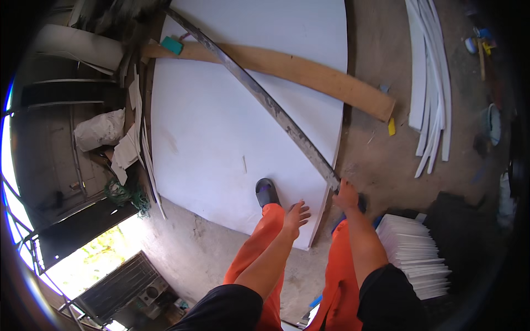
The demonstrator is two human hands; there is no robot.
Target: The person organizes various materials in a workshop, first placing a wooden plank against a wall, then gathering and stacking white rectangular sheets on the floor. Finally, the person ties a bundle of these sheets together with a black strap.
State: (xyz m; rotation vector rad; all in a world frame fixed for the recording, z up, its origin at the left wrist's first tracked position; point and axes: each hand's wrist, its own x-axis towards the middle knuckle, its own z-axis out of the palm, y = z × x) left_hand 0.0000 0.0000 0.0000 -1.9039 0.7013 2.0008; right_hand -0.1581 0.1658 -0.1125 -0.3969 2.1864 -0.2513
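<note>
My right hand (346, 196) is wrapped round the near end of a long grey metal bar (270, 102), which slants away to the far left over a large white sheet (204, 138). Over the sheet's near edge hovers my left hand (297, 216), its fingers spread and nothing in them. A long brown wooden board (298, 69) crosses the sheet farther off, with the bar passing over it. One foot in a dark slip-on shoe (266, 192) stands on the sheet. A small green block (171, 45) rests near the board's left end.
Long white strips (428, 83) lie on the floor at the far right. A stack of white pieces (417, 254) stands beside my right leg. To the left are a pale sack (100, 130), scrap sheets and tangled green cord (126, 196). A small yellow object (392, 126) sits by the board's right end.
</note>
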